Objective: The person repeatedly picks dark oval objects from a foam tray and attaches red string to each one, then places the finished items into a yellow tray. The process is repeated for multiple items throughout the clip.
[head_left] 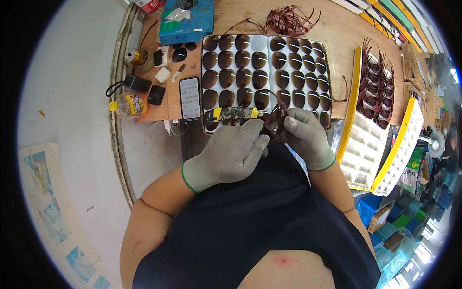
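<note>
My two hands wear grey gloves with green cuffs and meet in front of my body, at the near edge of a lens tray. A dark reddish-brown glasses frame (276,121) is between them, one thin temple arm rising over the tray. My right hand (309,137) pinches its right side. My left hand (233,153) is closed at its left side, fingertips partly hidden. Just beyond the left hand, a yellow and black pen-shaped tool (236,113) lies across the tray's near rows. The white tray (260,44) holds rows of brown-tinted lenses (242,59).
Left of the tray lie a phone (190,98), a bottle (131,105), a black box (138,83) and dark lenses (179,54). A blue box (186,21) and tangled frames (288,21) stand behind. At right are yellow-edged compartment trays (365,149), one holding frames (376,86).
</note>
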Demonstrator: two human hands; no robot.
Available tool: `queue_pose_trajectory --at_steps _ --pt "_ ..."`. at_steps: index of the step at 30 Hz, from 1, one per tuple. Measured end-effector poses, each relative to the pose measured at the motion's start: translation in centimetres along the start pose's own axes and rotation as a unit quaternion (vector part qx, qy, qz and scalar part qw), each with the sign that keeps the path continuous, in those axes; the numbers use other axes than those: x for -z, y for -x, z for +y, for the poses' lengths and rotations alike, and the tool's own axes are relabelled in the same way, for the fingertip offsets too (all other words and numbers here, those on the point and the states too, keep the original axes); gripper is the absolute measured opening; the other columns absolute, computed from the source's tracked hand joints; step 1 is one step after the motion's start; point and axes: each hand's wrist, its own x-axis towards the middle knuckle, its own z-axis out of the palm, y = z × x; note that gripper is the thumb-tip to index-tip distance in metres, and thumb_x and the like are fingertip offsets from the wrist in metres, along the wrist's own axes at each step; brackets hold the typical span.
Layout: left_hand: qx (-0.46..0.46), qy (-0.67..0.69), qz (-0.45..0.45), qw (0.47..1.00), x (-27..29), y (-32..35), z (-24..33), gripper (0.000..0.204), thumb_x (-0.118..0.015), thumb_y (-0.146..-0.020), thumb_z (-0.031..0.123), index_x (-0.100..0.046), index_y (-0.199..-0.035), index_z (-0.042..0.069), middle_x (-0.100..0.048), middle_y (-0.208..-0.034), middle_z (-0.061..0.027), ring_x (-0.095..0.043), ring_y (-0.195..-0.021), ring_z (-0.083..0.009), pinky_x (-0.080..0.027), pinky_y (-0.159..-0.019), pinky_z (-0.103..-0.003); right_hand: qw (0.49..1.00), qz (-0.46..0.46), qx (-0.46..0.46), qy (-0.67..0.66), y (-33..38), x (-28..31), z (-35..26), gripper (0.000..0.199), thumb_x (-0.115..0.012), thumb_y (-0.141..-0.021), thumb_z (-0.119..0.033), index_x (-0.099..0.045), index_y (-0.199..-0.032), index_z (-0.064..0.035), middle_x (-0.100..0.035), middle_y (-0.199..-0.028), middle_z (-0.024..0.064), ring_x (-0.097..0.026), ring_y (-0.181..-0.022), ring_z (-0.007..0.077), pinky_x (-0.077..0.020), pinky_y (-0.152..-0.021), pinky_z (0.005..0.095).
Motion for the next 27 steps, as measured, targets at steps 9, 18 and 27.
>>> queue_pose_trajectory --at_steps 9,18,27 --pt "0.008 0.085 -0.046 0.995 2.3 1.1 -0.9 0.019 -0.052 -0.105 0.009 -0.062 -0.113 -0.006 -0.069 -0.073 -0.0123 -0.069 -0.062 -0.0306 -0.052 -0.063 -0.040 0.991 0.083 0.078 0.065 1.8 -5.7 0.3 0.038 -0.058 -0.105 -0.028 -0.070 -0.111 0.0073 -0.068 -0.088 0.0065 -0.059 -0.080 0.0123 -0.0476 -0.075 0.0287" --pt "-0.067 0.085 -0.061 0.992 3.3 1.1 0.3 0.021 -0.056 -0.104 0.012 -0.062 -0.115 -0.005 -0.068 -0.073 -0.0152 -0.069 -0.064 -0.0339 -0.053 -0.063 -0.040 0.956 0.111 0.169 0.211 5.6 -7.9 -0.5 0.039 -0.068 -0.099 -0.021 -0.069 -0.124 0.0090 -0.074 -0.098 0.0086 -0.067 -0.089 0.0126 -0.0537 -0.082 0.0282" --pt "-0.121 -0.018 -0.008 0.992 1.4 0.8 1.3 0.046 -0.068 -0.095 0.011 -0.054 -0.134 -0.010 -0.068 -0.077 -0.0179 -0.070 -0.062 -0.0353 -0.055 -0.059 -0.041 0.969 0.105 0.130 0.183 6.1 -5.1 1.5 0.037 -0.069 -0.099 -0.026 -0.070 -0.114 0.0078 -0.074 -0.097 0.0079 -0.066 -0.087 0.0116 -0.0533 -0.080 0.0280"
